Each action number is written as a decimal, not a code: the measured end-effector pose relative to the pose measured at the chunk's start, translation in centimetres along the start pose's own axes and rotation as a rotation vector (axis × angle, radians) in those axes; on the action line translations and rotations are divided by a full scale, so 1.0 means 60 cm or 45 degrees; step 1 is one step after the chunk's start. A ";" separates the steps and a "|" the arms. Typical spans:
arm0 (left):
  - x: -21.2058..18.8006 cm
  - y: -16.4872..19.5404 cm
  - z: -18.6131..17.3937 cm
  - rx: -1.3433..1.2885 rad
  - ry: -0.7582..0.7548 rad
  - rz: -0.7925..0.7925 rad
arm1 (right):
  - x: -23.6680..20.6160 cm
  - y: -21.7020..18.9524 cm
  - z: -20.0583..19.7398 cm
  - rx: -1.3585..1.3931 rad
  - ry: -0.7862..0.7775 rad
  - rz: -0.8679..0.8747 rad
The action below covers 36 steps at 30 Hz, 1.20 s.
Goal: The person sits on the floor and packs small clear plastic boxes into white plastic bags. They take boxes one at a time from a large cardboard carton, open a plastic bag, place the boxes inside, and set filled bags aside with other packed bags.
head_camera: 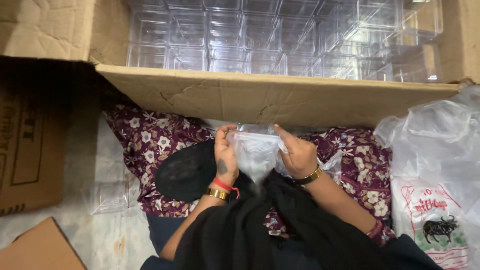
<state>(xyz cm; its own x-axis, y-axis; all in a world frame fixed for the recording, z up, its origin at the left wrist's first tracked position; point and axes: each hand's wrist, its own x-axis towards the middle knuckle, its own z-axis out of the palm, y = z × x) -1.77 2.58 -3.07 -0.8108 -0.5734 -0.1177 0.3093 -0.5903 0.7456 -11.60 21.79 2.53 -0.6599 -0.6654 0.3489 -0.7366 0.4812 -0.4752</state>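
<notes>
Pale, worn floor (115,235) is showing at the near left, and a person is sitting on it with a flower-printed maroon cloth (150,140) spreading over the lap; a black garment (235,230) is draping down the middle of the lap toward the near edge. Both hands are working together just above the lap, holding a small clear plastic bag (255,155) between them; the left hand (225,157) is pinching the bag's left upper edge with thumb and fingers closed on the film, and the right hand (299,156) is gripping the right upper edge the same way, so each grip is clenched on the bag. Held by its two top corners, the bag is hanging down to a narrow point, which is probably keeping its mouth stretched and its contents, too blurred to tell, settled at the bottom. Gold bangles are sitting on both wrists, with a red thread on the left one.

Just beyond the hands, a large cardboard box (270,97) is lying open toward the person, within easy reach; it is packed with rows of clear plastic containers (260,40). At the right, a heap of crumpled plastic bags (435,145) is resting beside the lap, a printed white sack (440,225) nearest; another cardboard carton (30,135) is standing at the left, and one clear container (107,196) is lying on the floor beside the cloth.
</notes>
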 end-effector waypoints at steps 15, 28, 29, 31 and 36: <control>0.029 -0.063 -0.069 0.067 0.099 -0.225 | -0.009 0.100 0.103 0.780 -0.131 0.522; 0.003 -0.116 -0.089 0.482 0.157 0.169 | -0.028 0.094 0.128 0.455 -0.227 0.648; 0.000 -0.114 -0.086 0.420 0.181 0.186 | -0.027 0.090 0.123 0.537 -0.271 0.644; -0.004 -0.107 -0.086 0.327 0.172 0.249 | -0.024 0.080 0.112 0.758 -0.443 0.740; -0.004 -0.087 -0.096 0.335 0.293 0.144 | -0.007 0.035 0.050 1.242 -0.843 0.872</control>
<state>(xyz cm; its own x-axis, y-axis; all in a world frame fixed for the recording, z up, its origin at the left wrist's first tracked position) -0.32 2.51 -10.69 -0.6367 -0.7570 -0.1471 0.2277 -0.3668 0.9020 -12.42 21.35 -1.01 -0.4502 -0.7376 -0.5032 0.2920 0.4110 -0.8636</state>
